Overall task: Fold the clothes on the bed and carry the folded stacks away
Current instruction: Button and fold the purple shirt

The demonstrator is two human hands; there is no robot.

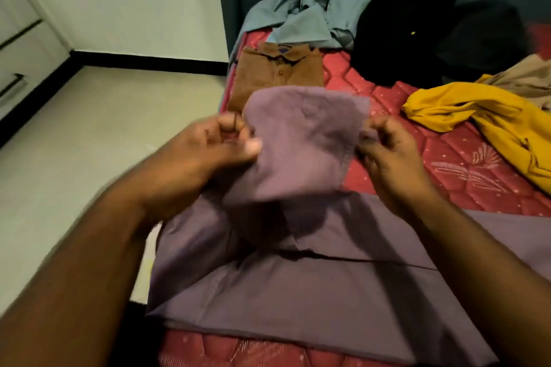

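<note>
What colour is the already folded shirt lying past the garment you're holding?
Brown, with a buttoned collar; the folded shirt shows clearly in the head view.

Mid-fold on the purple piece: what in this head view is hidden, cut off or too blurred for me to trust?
- Purple garment: its type is unclear; the raised flap and both forearms cover its middle.
- Left hand, right hand: motion-blurred, so the exact pinch is unclear.
- Brown shirt: near edge is behind the flap.
- Black clothes: too dark to count.
- Yellow garment, beige cloth: cut by the right edge.
</note>
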